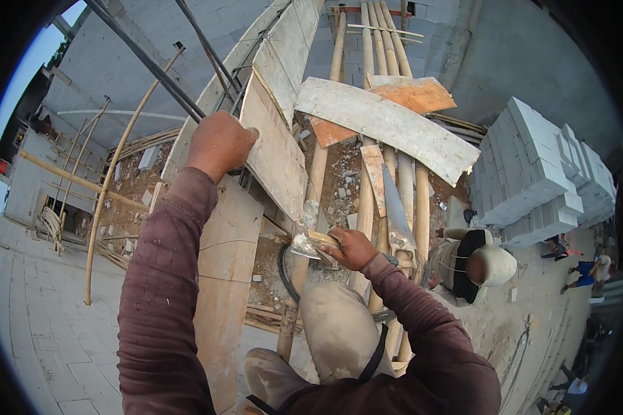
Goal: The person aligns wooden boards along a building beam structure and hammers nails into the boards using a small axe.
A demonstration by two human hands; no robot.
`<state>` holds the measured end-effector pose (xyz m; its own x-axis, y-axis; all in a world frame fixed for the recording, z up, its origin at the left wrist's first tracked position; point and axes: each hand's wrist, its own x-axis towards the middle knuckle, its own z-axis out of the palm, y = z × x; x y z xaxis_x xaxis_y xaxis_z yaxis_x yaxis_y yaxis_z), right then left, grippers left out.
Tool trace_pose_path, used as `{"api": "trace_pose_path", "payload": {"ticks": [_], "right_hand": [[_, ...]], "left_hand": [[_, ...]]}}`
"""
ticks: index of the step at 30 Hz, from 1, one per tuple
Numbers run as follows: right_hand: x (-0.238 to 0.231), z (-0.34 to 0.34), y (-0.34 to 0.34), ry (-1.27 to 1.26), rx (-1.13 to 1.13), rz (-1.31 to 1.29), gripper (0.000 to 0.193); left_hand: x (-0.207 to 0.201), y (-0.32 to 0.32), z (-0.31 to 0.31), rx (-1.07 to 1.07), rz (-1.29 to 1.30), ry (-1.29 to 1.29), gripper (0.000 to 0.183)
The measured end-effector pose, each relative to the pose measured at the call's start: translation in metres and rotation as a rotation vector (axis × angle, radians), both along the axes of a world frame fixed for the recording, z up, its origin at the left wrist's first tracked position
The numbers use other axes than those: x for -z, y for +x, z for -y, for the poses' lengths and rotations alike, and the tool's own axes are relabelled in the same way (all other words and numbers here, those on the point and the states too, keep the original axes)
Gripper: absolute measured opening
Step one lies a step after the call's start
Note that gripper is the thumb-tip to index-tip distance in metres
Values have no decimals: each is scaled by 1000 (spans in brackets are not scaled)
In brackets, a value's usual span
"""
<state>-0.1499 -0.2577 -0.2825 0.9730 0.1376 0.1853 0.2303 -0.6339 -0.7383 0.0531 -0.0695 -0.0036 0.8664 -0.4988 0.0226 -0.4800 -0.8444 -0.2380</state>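
Observation:
My left hand (218, 142) is raised and closed around a dark metal rod (152, 66) at the edge of a pale plywood board (273, 149). My right hand (353, 247) grips the wooden handle of a tool with a grey, cement-caked metal head (302, 243), held against an upright bamboo pole (310, 200). My bent knee in dusty trousers (336, 325) sits just below that hand. A handsaw (394, 214) lies on the bamboo poles right beside my right hand.
I am high on bamboo scaffolding (384, 48). A long whitish plank (387, 124) and an orange board (415, 95) lie across the poles. A person in a cap (474, 263) stands below at right, near stacked white blocks (540, 173). Other people are at far right.

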Motion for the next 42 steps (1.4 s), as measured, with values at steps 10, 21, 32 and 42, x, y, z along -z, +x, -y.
{"api": "trace_pose_path", "payload": {"ticks": [10, 21, 32, 42], "right_hand": [[-18, -13, 15, -110, -180, 57, 44], [-91, -3, 61, -382, -239, -134, 59], [-78, 9, 73, -275, -205, -29, 59], [-26, -5, 54, -71, -212, -127, 52]], "left_hand": [[5, 6, -5, -72, -35, -154, 41], [2, -1, -4, -163, -41, -167, 39], [-3, -3, -2, -219, -93, -148, 30], [-17, 6, -5, -138, -123, 28, 57]]}}
